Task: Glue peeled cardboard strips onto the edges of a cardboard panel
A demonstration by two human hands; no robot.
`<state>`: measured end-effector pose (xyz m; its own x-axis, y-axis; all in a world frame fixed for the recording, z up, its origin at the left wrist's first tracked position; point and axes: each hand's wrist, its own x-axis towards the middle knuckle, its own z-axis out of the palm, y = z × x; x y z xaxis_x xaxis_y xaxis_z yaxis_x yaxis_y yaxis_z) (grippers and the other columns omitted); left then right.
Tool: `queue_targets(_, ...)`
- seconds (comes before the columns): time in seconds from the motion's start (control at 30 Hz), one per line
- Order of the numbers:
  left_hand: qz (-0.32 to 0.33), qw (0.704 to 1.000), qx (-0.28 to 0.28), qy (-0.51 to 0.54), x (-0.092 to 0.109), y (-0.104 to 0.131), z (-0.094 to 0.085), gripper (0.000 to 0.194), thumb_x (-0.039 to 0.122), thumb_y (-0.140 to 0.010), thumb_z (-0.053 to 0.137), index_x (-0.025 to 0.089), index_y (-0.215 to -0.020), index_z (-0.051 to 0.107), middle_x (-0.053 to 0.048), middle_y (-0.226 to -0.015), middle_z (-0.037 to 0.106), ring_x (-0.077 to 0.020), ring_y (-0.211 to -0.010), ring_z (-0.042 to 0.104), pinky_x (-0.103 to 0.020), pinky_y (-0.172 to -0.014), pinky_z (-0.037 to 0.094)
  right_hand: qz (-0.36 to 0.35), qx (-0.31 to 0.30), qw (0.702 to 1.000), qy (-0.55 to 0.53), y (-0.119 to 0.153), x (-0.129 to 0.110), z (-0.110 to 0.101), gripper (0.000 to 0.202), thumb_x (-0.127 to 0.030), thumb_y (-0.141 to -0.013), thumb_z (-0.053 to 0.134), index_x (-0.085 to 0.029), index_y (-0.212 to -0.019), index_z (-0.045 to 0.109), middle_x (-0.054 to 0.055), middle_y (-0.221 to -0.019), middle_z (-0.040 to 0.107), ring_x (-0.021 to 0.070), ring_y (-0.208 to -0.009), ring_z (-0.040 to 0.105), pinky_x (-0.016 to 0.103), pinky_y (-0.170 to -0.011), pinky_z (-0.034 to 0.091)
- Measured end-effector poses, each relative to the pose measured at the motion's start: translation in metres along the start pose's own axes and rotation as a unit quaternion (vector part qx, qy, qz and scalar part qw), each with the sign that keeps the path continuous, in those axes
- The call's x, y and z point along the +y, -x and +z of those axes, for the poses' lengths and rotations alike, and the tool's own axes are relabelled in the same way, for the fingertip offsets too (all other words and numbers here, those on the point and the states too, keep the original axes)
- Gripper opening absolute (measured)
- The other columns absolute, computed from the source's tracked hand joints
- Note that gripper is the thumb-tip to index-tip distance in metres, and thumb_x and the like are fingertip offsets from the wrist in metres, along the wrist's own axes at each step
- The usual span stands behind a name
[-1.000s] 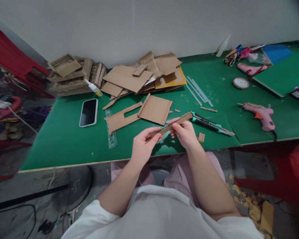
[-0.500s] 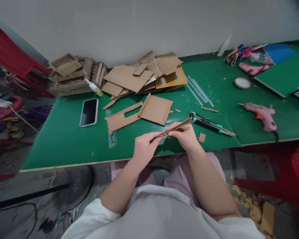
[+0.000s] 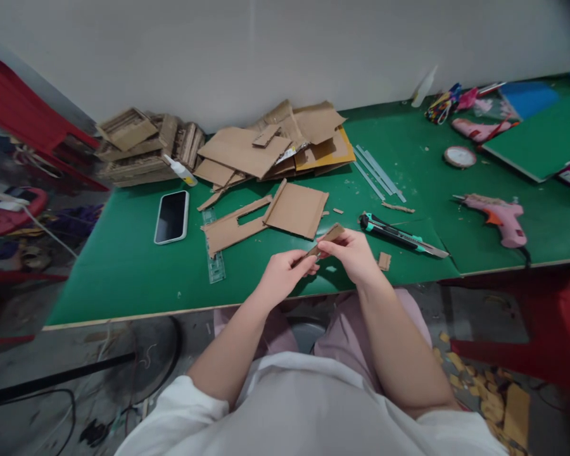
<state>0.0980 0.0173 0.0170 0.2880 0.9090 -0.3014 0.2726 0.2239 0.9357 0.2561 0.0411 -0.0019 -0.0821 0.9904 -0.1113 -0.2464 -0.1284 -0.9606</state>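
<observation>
A narrow cardboard strip (image 3: 333,233) is held between both hands above the table's front edge. My left hand (image 3: 285,273) pinches its lower left end, and my right hand (image 3: 352,252) grips it nearer the upper right end. Part of the strip is hidden by the fingers. Just beyond lies a square cardboard piece (image 3: 298,208) with a raised strip along its left edge. Left of that, a cardboard piece with a rectangular cutout (image 3: 230,235) rests across a clear ruler (image 3: 215,268). A utility knife (image 3: 403,235), blade out, lies right of my right hand, beside a small cardboard scrap (image 3: 384,261).
On the green table (image 3: 123,278) lie a phone (image 3: 171,216), a glue bottle (image 3: 180,170), stacked cardboard (image 3: 242,149), pale thin sticks (image 3: 376,170), a roll of tape (image 3: 460,157) and a pink glue gun (image 3: 498,218). A red chair (image 3: 33,114) stands at left.
The cardboard strip has turned in my hands: its broad face now shows more, and its far end reaches less far right. My fingers have shifted along it.
</observation>
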Motion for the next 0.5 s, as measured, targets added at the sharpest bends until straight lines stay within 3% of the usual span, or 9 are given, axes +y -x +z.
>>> queue_targets(0.17, -0.109, 0.985, -0.049, 0.122, -0.0058, -0.0115, 0.0025, 0.031, 0.040, -0.078, 0.057, 0.010, -0.081, 0.061, -0.009, -0.073, 0.068, -0.0134, -0.059, 0.063, -0.021, -0.054, 0.049, 0.052, 0.029, 0.998, -0.005, -0.0032, 0.0049, 0.0032, 0.023, -0.035, -0.059, 0.072, -0.014, -0.064, 0.064, -0.002, -0.055, 0.060, 0.0077, -0.048, 0.054, 0.021, -0.048, 0.049)
queue_targets(0.3, -0.139, 0.971, -0.096, 0.168, -0.0079, -0.0119, 0.0038, 0.036, 0.045, -0.077, 0.056, 0.010, -0.083, 0.060, -0.009, -0.073, 0.067, -0.0138, -0.058, 0.064, -0.021, -0.051, 0.049, 0.066, 0.052, 0.996, -0.005, -0.0071, 0.0067, -0.0005, 0.024, -0.036, -0.060, 0.072, -0.014, -0.061, 0.063, -0.002, -0.052, 0.059, 0.0061, -0.045, 0.052, 0.018, -0.046, 0.048)
queue_targets(0.4, -0.111, 0.973, -0.109, 0.171, -0.0086, -0.0096, 0.0058, 0.037, 0.047, -0.081, 0.050, 0.011, -0.079, 0.058, -0.002, -0.052, 0.060, -0.0073, -0.038, 0.052, -0.014, -0.036, 0.038, 0.086, 0.057, 0.995, -0.009, -0.0084, 0.0069, -0.0017, 0.025, -0.036, -0.058, 0.073, -0.013, -0.060, 0.062, -0.001, -0.050, 0.059, 0.0061, -0.042, 0.052, 0.017, -0.044, 0.047)
queue_targets(0.5, -0.058, 0.986, -0.073, 0.141, -0.0104, -0.0077, 0.0076, 0.034, 0.044, -0.082, 0.048, 0.013, -0.071, 0.054, 0.006, -0.035, 0.043, -0.0020, -0.024, 0.030, -0.012, -0.027, 0.019, 0.104, 0.054, 0.993, -0.029, -0.0091, 0.0076, -0.0020, 0.026, -0.036, -0.055, 0.075, -0.013, -0.060, 0.062, -0.001, -0.049, 0.059, 0.0065, -0.041, 0.053, 0.017, -0.043, 0.047)
